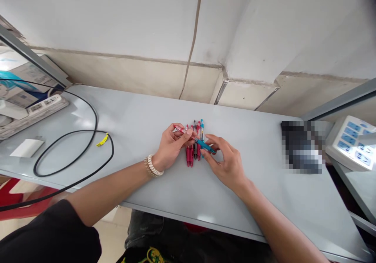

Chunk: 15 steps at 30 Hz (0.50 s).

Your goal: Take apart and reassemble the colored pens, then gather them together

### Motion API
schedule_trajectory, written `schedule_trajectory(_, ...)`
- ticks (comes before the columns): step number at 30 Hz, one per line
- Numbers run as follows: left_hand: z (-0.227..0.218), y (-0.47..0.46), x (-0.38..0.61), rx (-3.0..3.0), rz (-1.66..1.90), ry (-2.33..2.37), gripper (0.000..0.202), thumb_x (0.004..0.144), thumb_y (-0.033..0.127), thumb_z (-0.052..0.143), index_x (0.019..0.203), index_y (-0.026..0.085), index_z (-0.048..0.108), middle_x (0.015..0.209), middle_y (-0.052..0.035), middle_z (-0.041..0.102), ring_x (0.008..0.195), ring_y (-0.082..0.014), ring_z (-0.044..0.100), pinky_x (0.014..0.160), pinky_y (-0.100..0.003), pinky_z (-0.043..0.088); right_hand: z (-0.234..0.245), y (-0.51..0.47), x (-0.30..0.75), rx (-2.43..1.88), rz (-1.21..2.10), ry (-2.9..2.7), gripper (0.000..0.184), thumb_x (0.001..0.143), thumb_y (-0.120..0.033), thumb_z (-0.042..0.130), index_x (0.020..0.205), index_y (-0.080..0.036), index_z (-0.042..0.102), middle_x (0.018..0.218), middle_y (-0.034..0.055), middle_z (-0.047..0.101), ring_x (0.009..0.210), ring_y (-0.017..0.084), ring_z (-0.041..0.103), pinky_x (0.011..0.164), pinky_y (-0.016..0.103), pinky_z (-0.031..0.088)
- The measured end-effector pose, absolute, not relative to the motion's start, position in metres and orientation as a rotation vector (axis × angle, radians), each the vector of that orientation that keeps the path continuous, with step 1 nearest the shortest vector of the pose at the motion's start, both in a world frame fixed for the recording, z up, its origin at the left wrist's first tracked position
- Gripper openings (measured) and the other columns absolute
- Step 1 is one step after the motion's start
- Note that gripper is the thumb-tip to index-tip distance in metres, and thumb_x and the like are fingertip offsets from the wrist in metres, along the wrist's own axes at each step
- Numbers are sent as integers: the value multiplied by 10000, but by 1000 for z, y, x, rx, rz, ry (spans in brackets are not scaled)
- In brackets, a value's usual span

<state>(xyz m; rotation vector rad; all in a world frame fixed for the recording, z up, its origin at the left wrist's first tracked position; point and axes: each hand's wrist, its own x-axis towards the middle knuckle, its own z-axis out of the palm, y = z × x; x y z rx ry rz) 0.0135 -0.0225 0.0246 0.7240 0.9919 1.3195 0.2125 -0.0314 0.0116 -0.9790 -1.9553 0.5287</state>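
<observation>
Black cloth sleeve nearest, left hand pinches slim plastic pen.

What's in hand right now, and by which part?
The left hand pinches a red-and-blue pen by its red part; the right hand is at its blue end, but whether it grips cannot be told.

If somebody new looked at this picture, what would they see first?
Probably the middle: the left hand pinches a pen-like thing, red at one end and blue at the other, with the right hand at its blue end. Just below them, a row of pens, mostly red, lies on the grey table. Off to the left, a black cable curls in a loop with a yellow tag.
</observation>
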Motion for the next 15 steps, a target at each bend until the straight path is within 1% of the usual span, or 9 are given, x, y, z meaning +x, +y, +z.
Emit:
schedule_trajectory(1, 25, -22, 14, 719, 1316, 995, 578, 712, 451, 1003, 930, 197, 532, 853, -24, 790, 858, -185, 804, 753, -258, 631, 11, -32, 213, -961, 529, -1965, 249, 1035, -216, 657, 1279, -236, 704, 1034, 56, 784, 841, 157, 750, 759, 289, 667)
schedule_trajectory(3, 25, -22, 14, 708, 1312, 1000, 585, 706, 450, 1006, 929, 198, 528, 843, -21, 784, 849, -185, 802, 752, -263, 633, 10, -31, 213, -942, 537, -2004, 233, 1056, -192, 609, 1255, -237, 721, 993, 47, 783, 812, 148, 746, 742, 279, 660)
schedule_trajectory(6, 24, -22, 13, 714, 1315, 1000, 582, 702, 452, 1008, 925, 195, 536, 853, -33, 785, 865, -197, 805, 761, -273, 637, 7, -30, 214, -960, 505, -2008, 306, 1042, -230, 653, 1345, -249, 696, 1002, 48, 792, 798, 157, 750, 729, 289, 661)
schedule_trajectory(8, 23, -22, 13, 728, 1310, 996, 574, 712, 455, 1003, 931, 195, 540, 856, -34, 784, 868, -202, 808, 763, -275, 639, 6, -30, 214, -925, 492, -2014, 321, 1048, -226, 636, 1364, -250, 690, 1041, 57, 802, 819, 163, 761, 743, 295, 661)
schedule_trajectory(9, 23, -22, 12, 738, 1302, 989, 564, 727, 456, 994, 935, 197, 539, 859, -34, 785, 869, -202, 809, 763, -276, 639, 6, -30, 214, -915, 492, -2026, 291, 1059, -226, 613, 1335, -241, 705, 1014, 55, 806, 793, 159, 756, 718, 285, 651)
schedule_trajectory(10, 22, -22, 12, 750, 1292, 982, 552, 742, 457, 985, 937, 198, 538, 858, -33, 785, 868, -202, 809, 760, -275, 639, 7, -30, 215, -917, 498, -2047, 253, 1074, -231, 583, 1282, -230, 727, 940, 43, 803, 731, 149, 740, 661, 269, 629)
schedule_trajectory(12, 22, -23, 12, 773, 1277, 966, 534, 764, 458, 972, 936, 200, 537, 846, -30, 785, 873, -200, 810, 760, -271, 639, 7, -30, 215, -977, 515, -2080, 235, 1093, -268, 558, 1226, -212, 743, 827, 26, 785, 629, 137, 699, 566, 252, 578)
schedule_trajectory(13, 22, -23, 12, 781, 1275, 960, 534, 765, 459, 971, 934, 200, 535, 838, -29, 786, 873, -197, 810, 761, -267, 639, 8, -30, 215, -1008, 519, -2084, 242, 1088, -296, 578, 1250, -209, 735, 841, 30, 790, 626, 141, 698, 556, 254, 574)
schedule_trajectory(15, 23, -23, 13, 781, 1286, 954, 551, 749, 467, 979, 930, 201, 531, 826, -26, 788, 854, -185, 807, 758, -259, 640, 7, -30, 215, -1001, 511, -2073, 294, 1067, -314, 627, 1336, -219, 699, 971, 55, 812, 717, 158, 740, 628, 270, 616)
